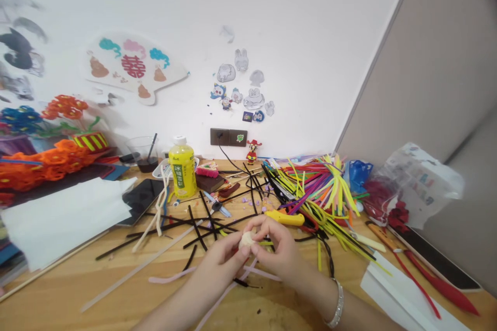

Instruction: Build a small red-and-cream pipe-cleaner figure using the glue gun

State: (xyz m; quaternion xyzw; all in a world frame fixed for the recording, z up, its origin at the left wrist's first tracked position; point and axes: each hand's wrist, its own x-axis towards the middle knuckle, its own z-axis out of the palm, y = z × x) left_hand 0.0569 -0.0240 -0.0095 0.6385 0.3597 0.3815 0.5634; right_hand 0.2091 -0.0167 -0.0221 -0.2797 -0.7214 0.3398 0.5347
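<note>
Two hands (252, 253) pinching one cream ball (247, 240)

Head view, forward-down over cluttered table (77, 289)

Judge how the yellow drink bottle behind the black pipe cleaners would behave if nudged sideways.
The yellow bottle stands upright, tall and narrow, so a push near its cap would probably tip it. Its body looks round, so it would likely roll among the black pipe cleaners. How full it is cannot be told, so its weight is uncertain.
</note>
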